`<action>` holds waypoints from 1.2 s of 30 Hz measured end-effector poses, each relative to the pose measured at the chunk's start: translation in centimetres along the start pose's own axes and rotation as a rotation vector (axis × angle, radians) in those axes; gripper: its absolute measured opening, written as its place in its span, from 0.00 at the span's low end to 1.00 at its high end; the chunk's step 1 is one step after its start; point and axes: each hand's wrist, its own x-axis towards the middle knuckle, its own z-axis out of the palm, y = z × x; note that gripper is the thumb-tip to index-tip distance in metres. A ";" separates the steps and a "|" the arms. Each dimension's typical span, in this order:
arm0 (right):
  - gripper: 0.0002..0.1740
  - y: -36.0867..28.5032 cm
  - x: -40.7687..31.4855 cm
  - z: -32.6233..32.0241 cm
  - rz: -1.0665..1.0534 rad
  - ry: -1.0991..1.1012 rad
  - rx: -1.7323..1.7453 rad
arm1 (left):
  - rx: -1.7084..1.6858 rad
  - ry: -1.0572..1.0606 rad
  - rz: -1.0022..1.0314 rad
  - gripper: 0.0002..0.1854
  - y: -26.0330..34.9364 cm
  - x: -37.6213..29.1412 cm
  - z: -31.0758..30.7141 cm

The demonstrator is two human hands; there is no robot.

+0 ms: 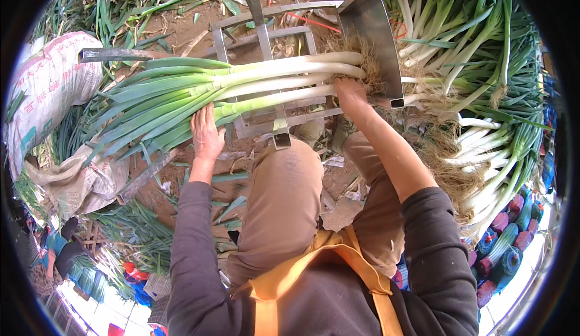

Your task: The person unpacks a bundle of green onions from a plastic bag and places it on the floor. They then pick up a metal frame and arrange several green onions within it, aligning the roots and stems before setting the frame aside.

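Note:
Several long green onions [272, 84] lie side by side across a metal frame [264, 41], leaves to the left, white stems and roots to the right. The roots are beside an upright metal end plate [371, 41]. My left hand [207, 132] rests against the near side of the leaves, fingers extended, its fingertips partly under them. Near the root end, my right hand [350, 95] touches the lower stems; its fingers are curled and partly hidden, so a grip cannot be made out.
Heaps of green onions [489, 155] fill the right side, beside bundled rolls [503, 241]. Woven sacks [54, 91] stand at left. Cut leaves [136, 227] litter the soil. Red string [312, 21] trails by the frame. Another person [50, 256] is at the lower left.

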 end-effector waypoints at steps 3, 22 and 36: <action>0.25 0.4 1.4 -0.8 -0.022 0.002 0.090 | 0.098 -0.063 -0.003 0.39 -1.1 0.7 0.5; 0.25 -5.7 2.4 0.8 -0.212 0.469 0.092 | 0.131 -0.144 0.130 0.30 -3.6 4.8 0.1; 0.15 -7.2 5.0 -3.9 -0.259 0.433 0.352 | -0.112 -0.502 0.059 0.29 -1.9 2.0 -2.4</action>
